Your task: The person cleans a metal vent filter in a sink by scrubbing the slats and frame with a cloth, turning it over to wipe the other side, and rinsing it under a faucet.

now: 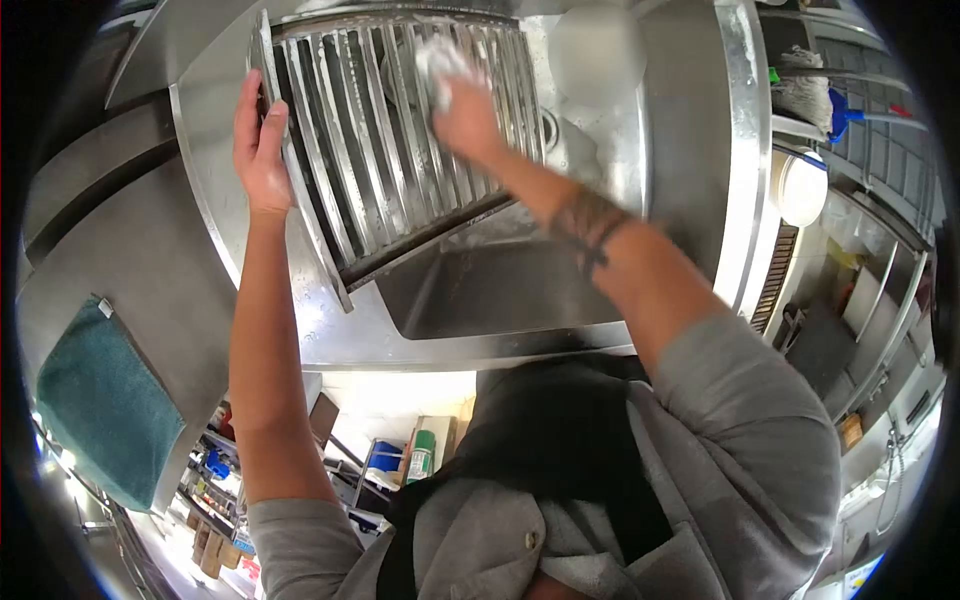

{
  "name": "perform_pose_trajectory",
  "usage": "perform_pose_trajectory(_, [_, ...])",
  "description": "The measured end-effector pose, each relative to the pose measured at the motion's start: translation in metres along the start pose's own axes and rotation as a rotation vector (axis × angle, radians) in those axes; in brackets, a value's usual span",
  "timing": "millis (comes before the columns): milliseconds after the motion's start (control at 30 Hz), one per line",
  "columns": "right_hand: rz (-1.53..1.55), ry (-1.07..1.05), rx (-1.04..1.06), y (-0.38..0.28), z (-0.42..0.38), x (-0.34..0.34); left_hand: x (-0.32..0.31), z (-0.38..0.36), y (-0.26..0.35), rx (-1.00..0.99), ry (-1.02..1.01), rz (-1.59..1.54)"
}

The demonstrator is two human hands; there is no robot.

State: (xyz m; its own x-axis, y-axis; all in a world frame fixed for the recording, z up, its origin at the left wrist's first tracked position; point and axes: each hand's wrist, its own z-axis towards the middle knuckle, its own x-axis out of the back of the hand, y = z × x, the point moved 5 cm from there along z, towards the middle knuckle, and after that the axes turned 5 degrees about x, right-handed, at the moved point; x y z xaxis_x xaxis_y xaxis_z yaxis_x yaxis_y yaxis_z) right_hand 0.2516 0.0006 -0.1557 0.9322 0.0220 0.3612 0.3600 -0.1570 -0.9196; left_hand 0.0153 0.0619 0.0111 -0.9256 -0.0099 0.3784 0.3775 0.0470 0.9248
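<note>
A metal baffle hood filter (345, 150) with long slats lies tilted over the sink (480, 290), wet and with whitish suds on its slats. My left hand (262, 150) holds its left rim, thumb on the near side and fingers along the outer edge. On the upper part of the slats is my right hand (466, 118), blurred by motion and closed on a soapy, whitish scrubbing pad (440, 62). The fingers hide part of the pad.
A teal cloth (110, 400) lies on the steel counter (150, 250) at the left. A round, pale, blurred shape (597, 55) is at the sink's upper right. The sink's front edge (460, 350) runs close to my black apron (510, 430).
</note>
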Motion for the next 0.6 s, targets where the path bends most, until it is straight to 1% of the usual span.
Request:
perform_pose_trajectory(33, [-0.154,0.011,0.184,-0.004,-0.042,0.003,-0.001,0.002,-0.001,-0.022,0.004,-0.022])
perform_pose_trajectory(67, [-0.146,0.087,0.393,-0.016,-0.082,0.010,-0.001,0.003,0.000,-0.026,0.011,-0.031])
perform_pose_trajectory(133, [-0.105,-0.128,0.195,-0.015,-0.141,0.005,0.002,0.003,-0.002,-0.030,-0.001,0.017])
perform_pose_trajectory(167, [-0.104,-0.129,0.194,-0.015,-0.139,0.006,0.002,0.002,-0.001,-0.029,0.000,0.017])
perform_pose_trajectory(233, [-0.146,-0.141,0.263,-0.013,-0.124,0.010,0.000,0.002,-0.003,0.023,0.005,-0.041])
perform_pose_trajectory(267, [-0.174,-0.041,0.426,0.002,-0.089,-0.002,0.000,0.002,-0.003,0.022,0.005,-0.038])
perform_pose_trajectory(300, [-0.210,-0.003,0.326,0.004,-0.054,-0.001,0.000,0.002,-0.001,0.010,0.002,-0.019])
perform_pose_trajectory(333, [-0.136,0.026,0.145,0.014,-0.007,-0.009,0.001,0.001,-0.001,0.003,-0.004,0.001])
perform_pose_trajectory(367, [-0.041,0.078,0.081,-0.004,0.027,0.002,0.000,0.000,-0.001,0.004,-0.012,0.009])
perform_pose_trajectory(400, [-0.100,0.118,0.202,-0.005,0.052,0.003,0.000,0.000,-0.001,0.034,-0.012,-0.011])
perform_pose_trajectory(433, [-0.096,0.127,0.191,-0.004,0.043,0.004,0.000,0.001,-0.001,0.064,-0.013,-0.032])
perform_pose_trajectory(500, [-0.110,-0.037,0.082,-0.001,0.010,-0.001,0.000,0.000,-0.001,0.037,-0.012,-0.030])
perform_pose_trajectory(533, [-0.205,0.077,0.268,-0.003,-0.030,0.000,0.000,0.001,-0.001,0.011,-0.002,-0.027])
perform_pose_trajectory(600, [-0.248,-0.018,0.368,0.007,-0.109,-0.008,0.000,0.002,-0.001,-0.010,0.003,-0.013])
